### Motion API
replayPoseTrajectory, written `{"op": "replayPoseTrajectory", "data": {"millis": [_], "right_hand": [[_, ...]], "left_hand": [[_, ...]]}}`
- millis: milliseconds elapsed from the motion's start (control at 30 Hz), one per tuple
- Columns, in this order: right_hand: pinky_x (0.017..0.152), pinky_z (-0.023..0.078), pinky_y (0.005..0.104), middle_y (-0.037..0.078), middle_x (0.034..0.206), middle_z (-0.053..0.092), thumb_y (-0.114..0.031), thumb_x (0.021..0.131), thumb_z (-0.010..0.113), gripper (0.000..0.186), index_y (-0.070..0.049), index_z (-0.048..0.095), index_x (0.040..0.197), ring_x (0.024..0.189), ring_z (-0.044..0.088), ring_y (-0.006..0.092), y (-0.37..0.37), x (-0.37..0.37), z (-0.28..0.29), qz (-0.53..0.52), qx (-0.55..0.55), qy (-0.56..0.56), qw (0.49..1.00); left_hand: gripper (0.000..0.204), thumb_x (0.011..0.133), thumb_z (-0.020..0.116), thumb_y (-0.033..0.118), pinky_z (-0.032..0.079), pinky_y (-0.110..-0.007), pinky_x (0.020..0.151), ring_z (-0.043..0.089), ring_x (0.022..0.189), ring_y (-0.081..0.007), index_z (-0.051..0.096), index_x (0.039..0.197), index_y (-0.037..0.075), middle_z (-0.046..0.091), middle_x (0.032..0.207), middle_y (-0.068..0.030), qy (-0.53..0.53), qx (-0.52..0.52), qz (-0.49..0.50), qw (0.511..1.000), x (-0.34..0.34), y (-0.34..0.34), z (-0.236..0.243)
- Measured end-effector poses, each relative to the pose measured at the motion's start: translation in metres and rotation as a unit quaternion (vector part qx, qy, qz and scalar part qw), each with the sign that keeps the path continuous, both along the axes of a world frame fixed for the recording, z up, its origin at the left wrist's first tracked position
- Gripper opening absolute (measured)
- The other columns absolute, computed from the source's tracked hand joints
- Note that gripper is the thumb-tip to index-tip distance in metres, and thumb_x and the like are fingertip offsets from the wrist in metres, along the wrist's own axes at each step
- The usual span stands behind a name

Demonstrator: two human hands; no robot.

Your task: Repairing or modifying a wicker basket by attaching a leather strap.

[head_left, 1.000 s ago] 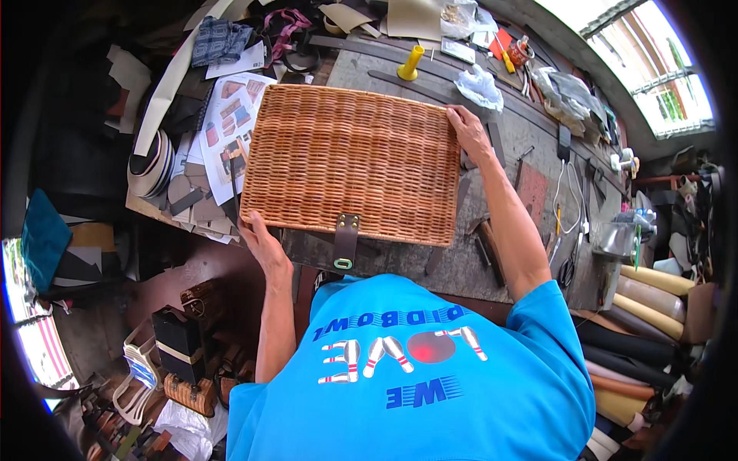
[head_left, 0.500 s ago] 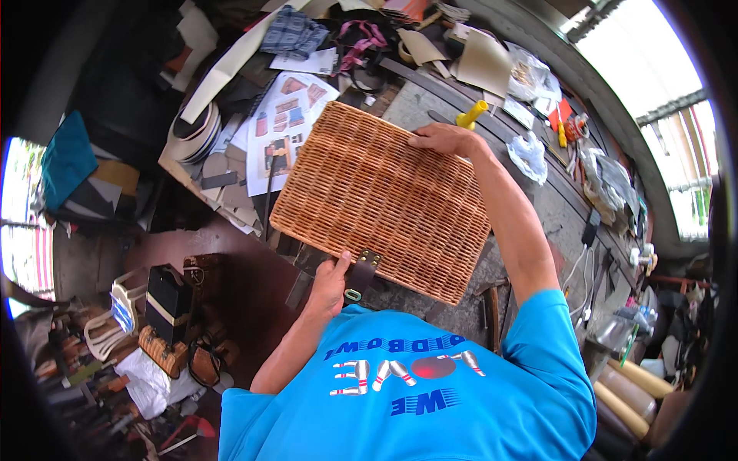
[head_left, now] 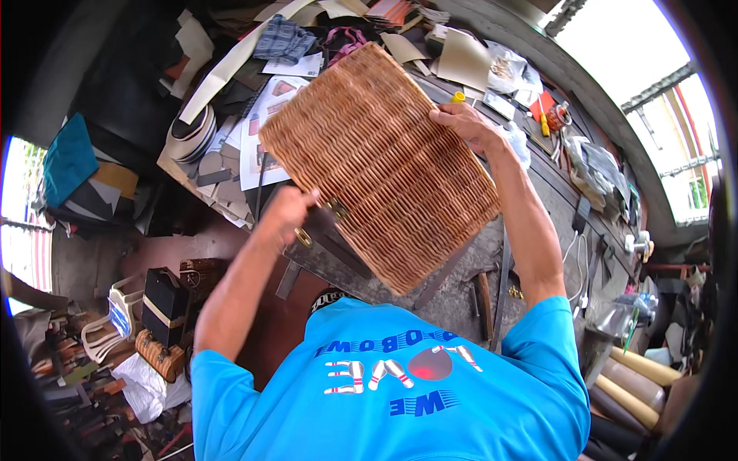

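A rectangular woven wicker panel [head_left: 377,161] is held up at a slant over the workbench. The fingers of my right hand [head_left: 467,127] are closed on its far right edge. At its near left edge is my left hand [head_left: 286,215], blurred, with the thumb against the wicker beside the dark strap. Brass-coloured fittings [head_left: 336,208] fix that strap to the panel's edge, and an oval brass-coloured ring [head_left: 304,237] shows at its free end below my hand. The panel hides part of the printed picture sheets [head_left: 252,157] behind it.
A hammer [head_left: 484,306] lies on the grey workbench [head_left: 453,280] near my body. Farther off are a yellow object [head_left: 458,97], plastic bags [head_left: 592,177] and leather scraps. On the floor at left stand a white chair [head_left: 108,326] and a black case [head_left: 164,303].
The wicker panel has turned clockwise and its far corner has risen. My left hand has moved up and to the left with the near left edge. A hammer now shows more fully.
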State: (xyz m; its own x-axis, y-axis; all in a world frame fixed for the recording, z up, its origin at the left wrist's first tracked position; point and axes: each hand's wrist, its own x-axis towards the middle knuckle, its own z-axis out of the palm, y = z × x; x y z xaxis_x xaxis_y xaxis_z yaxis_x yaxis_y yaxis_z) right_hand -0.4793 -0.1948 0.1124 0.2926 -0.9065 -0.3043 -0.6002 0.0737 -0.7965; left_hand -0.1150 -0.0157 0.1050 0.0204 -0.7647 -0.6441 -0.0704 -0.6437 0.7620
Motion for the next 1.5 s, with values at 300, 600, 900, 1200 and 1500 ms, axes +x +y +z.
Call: {"op": "replayPoseTrajectory", "data": {"millis": [300, 600, 900, 1200, 1500], "right_hand": [[0.081, 0.057, 0.0417, 0.013, 0.105, 0.067, -0.041, 0.098, 0.063, 0.052, 0.006, 0.06, 0.118, 0.094, 0.064, 0.0232, 0.161, 0.013, 0.009, -0.317, 0.048, -0.141, 0.937], [0.087, 0.058, 0.0507, 0.018, 0.126, 0.059, -0.027, 0.102, 0.058, 0.045, 0.009, 0.048, 0.126, 0.11, 0.063, 0.0279, 0.24, 0.121, -0.032, -0.538, 0.106, -0.369, 0.751], [0.091, 0.059, 0.0527, 0.022, 0.123, 0.055, -0.024, 0.103, 0.058, 0.046, 0.011, 0.039, 0.126, 0.111, 0.063, 0.0299, 0.244, 0.189, -0.045, -0.605, 0.109, -0.42, 0.667], [0.1, 0.053, 0.0427, 0.021, 0.132, 0.054, -0.043, 0.089, 0.076, 0.085, 0.009, 0.033, 0.142, 0.119, 0.057, 0.0274, 0.277, 0.135, -0.091, -0.544, 0.063, -0.164, 0.82], [0.111, 0.041, 0.0349, 0.018, 0.141, 0.053, -0.034, 0.104, 0.055, 0.057, 0.002, 0.043, 0.146, 0.132, 0.05, 0.0247, 0.237, -0.015, -0.08, -0.488, -0.133, -0.162, 0.847]], "left_hand": [[0.025, 0.091, 0.066, 0.021, 0.042, -0.033, 0.056, 0.053, 0.061, -0.0131, 0.071, 0.085, -0.002, 0.062, 0.073, -0.0024, -0.235, -0.133, -0.338, 0.901, 0.012, -0.195, 0.075], [0.032, 0.082, 0.069, 0.026, 0.046, -0.036, 0.069, 0.056, 0.067, -0.0159, 0.068, 0.08, -0.007, 0.061, 0.069, -0.0078, -0.214, -0.195, -0.697, 0.656, -0.069, -0.314, 0.028], [0.03, 0.081, 0.063, 0.026, 0.047, -0.042, 0.066, 0.057, 0.065, -0.0273, 0.068, 0.083, -0.004, 0.063, 0.07, -0.0166, -0.178, -0.306, -0.86, 0.369, -0.161, -0.357, -0.015], [0.033, 0.085, 0.061, 0.024, 0.051, -0.042, 0.086, 0.067, 0.082, -0.031, 0.068, 0.099, -0.004, 0.072, 0.088, -0.0181, -0.319, -0.261, -0.798, 0.439, -0.158, -0.321, -0.02], [0.055, 0.099, 0.059, 0.03, 0.026, -0.049, 0.118, 0.046, 0.137, -0.035, 0.048, 0.143, -0.001, 0.051, 0.144, -0.0221, -0.348, -0.523, -0.278, 0.726, 0.003, -0.2, -0.008]]}}
